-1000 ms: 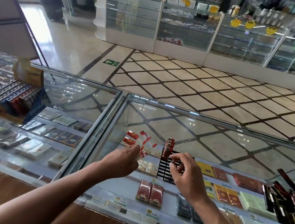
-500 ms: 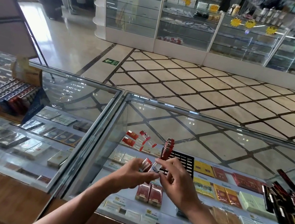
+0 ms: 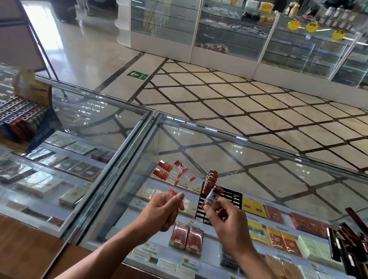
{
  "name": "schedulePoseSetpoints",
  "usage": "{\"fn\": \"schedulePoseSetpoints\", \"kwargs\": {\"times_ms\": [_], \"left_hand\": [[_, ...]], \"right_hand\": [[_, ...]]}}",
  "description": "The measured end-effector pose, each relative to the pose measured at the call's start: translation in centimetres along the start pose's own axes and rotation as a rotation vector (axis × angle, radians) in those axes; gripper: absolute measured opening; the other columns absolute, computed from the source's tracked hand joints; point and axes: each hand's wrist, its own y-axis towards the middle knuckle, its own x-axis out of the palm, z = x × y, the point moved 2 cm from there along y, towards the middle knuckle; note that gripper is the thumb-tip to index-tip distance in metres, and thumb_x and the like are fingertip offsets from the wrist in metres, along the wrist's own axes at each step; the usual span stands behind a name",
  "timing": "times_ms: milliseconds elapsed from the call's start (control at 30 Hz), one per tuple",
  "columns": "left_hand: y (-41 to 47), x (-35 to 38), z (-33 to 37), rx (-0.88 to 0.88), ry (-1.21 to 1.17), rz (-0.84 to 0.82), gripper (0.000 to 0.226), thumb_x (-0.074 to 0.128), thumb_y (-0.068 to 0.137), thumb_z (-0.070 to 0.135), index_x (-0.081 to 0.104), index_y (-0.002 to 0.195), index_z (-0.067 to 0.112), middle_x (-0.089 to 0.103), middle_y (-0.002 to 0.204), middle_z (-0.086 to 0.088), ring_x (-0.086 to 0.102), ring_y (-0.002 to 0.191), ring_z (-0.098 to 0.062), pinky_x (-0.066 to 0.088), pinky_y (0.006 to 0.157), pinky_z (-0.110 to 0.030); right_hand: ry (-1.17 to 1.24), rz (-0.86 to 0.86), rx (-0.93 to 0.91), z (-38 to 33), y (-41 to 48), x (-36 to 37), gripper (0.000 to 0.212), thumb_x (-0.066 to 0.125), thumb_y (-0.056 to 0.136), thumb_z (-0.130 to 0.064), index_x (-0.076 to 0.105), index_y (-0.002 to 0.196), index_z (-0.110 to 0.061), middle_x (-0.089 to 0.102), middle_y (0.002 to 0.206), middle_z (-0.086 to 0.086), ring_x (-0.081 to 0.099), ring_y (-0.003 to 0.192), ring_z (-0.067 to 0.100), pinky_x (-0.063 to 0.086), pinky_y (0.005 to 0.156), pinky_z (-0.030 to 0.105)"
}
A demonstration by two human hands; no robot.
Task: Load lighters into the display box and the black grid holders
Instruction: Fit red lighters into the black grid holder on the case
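Hands have split apart since half a second ago, when they were bunched together over one lighter. Now the right hand (image 3: 226, 222) has that lighter (image 3: 212, 196) pinched between thumb and fingertips. It's tilted with its metal top pointing up and to the right, just in front of the near left corner of the black grid holder (image 3: 231, 198).

The left hand (image 3: 162, 209) sits a bit to the left, fingers curled, pinching a scrap of clear wrapping with a red tab (image 3: 172, 191).

The grid holder stands on the glass counter (image 3: 266, 171), and a column of red lighters (image 3: 210, 180) already stands upright along its left edge. The rest of its slots look bare, as far as I can tell.

Just past the left hand, a small scatter of red-and-clear packets (image 3: 165, 170) lies on the glass.

Way over on the far left, on the neighbouring counter, the blue display box (image 3: 41, 132) sits packed with rows of lighters, flap standing up behind.

Under the glass by the hands are two red cigarette packs (image 3: 186, 238), side by side.
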Motion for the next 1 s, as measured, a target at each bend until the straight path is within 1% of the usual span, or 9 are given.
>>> {"fn": "schedulePoseSetpoints", "kwargs": {"times_ms": [133, 200, 333, 433, 533, 667, 833, 900, 1000], "left_hand": [[0.0, 0.0, 0.0, 0.003, 0.0, 0.013, 0.033, 0.056, 0.099, 0.039, 0.062, 0.084, 0.011, 0.045, 0.056, -0.004, 0.036, 0.043, -0.014, 0.031, 0.039, -0.024], [0.0, 0.0, 0.0, -0.008, -0.009, 0.02, 0.032, 0.056, 0.1, 0.038, 0.06, 0.086, 0.009, 0.045, 0.058, -0.003, 0.036, 0.045, -0.014, 0.032, 0.04, -0.024], [-0.1, 0.0, -0.1, -0.02, -0.025, 0.043, 0.033, 0.058, 0.098, 0.039, 0.059, 0.087, 0.008, 0.044, 0.059, -0.003, 0.036, 0.046, -0.014, 0.032, 0.041, -0.024], [-0.1, 0.0, -0.2, -0.024, -0.016, 0.053, 0.033, 0.059, 0.097, 0.039, 0.059, 0.087, 0.008, 0.044, 0.058, -0.003, 0.036, 0.046, -0.014, 0.032, 0.04, -0.024], [-0.1, 0.1, -0.2, -0.024, -0.01, 0.056, 0.032, 0.058, 0.097, 0.038, 0.06, 0.089, 0.007, 0.046, 0.058, -0.002, 0.037, 0.046, -0.014, 0.033, 0.041, -0.024], [-0.1, 0.1, -0.1, -0.012, -0.006, 0.064, 0.033, 0.059, 0.097, 0.038, 0.06, 0.088, 0.006, 0.047, 0.057, -0.003, 0.038, 0.045, -0.014, 0.034, 0.039, -0.024], [-0.1, 0.1, -0.1, -0.001, 0.008, 0.076, 0.034, 0.06, 0.096, 0.039, 0.059, 0.086, 0.007, 0.047, 0.056, -0.002, 0.038, 0.044, -0.014, 0.035, 0.039, -0.023], [-0.1, 0.1, -0.2, -0.005, 0.008, 0.075, 0.034, 0.061, 0.094, 0.04, 0.059, 0.086, 0.007, 0.047, 0.057, -0.002, 0.038, 0.045, -0.015, 0.035, 0.04, -0.023], [-0.1, 0.0, -0.4, -0.018, 0.007, 0.071, 0.033, 0.061, 0.094, 0.04, 0.06, 0.087, 0.007, 0.048, 0.058, -0.001, 0.039, 0.046, -0.014, 0.036, 0.041, -0.023]], "right_hand": [[0.059, -0.006, 0.031, 0.5, 0.2, -0.5, 0.008, 0.071, 0.095, -0.031, 0.071, 0.088, -0.027, 0.067, 0.076, -0.017, 0.06, 0.067, 0.007, 0.044, 0.057, 0.014], [0.058, 0.022, 0.013, 0.5, 0.7, -1.2, 0.009, 0.068, 0.095, -0.034, 0.071, 0.091, -0.026, 0.067, 0.078, -0.014, 0.061, 0.072, 0.007, 0.045, 0.06, 0.014], [0.002, 0.096, -0.024, 1.1, 2.4, -3.0, 0.019, 0.064, 0.091, -0.044, 0.069, 0.094, -0.026, 0.067, 0.085, -0.01, 0.062, 0.078, 0.008, 0.049, 0.066, 0.017], [-0.079, 0.111, -0.015, 1.9, 4.2, -4.2, 0.021, 0.068, 0.089, -0.045, 0.067, 0.097, -0.025, 0.069, 0.085, -0.012, 0.066, 0.077, 0.004, 0.054, 0.061, 0.019], [-0.201, 0.077, -0.013, 2.6, 5.9, -4.7, 0.03, 0.071, 0.089, -0.048, 0.069, 0.101, -0.021, 0.069, 0.086, -0.011, 0.066, 0.071, 0.002, 0.054, 0.061, 0.017], [-0.319, -0.041, -0.059, 3.2, 7.2, -4.2, 0.044, 0.063, 0.088, -0.059, 0.07, 0.113, -0.023, 0.068, 0.096, -0.013, 0.064, 0.073, 0.001, 0.059, 0.064, 0.025], [-0.331, -0.087, -0.087, 3.1, 7.5, -3.7, 0.058, 0.053, 0.083, -0.067, 0.069, 0.113, -0.02, 0.067, 0.098, -0.009, 0.062, 0.076, 0.002, 0.058, 0.069, 0.029], [-0.327, -0.092, -0.091, 3.1, 7.5, -3.4, 0.051, 0.058, 0.086, -0.061, 0.07, 0.113, -0.019, 0.067, 0.099, -0.009, 0.062, 0.076, 0.002, 0.058, 0.071, 0.03], [-0.359, -0.073, -0.106, 3.3, 7.7, -3.1, 0.033, 0.071, 0.09, -0.042, 0.071, 0.113, -0.018, 0.067, 0.098, -0.009, 0.062, 0.075, 0.001, 0.057, 0.071, 0.028]]}}
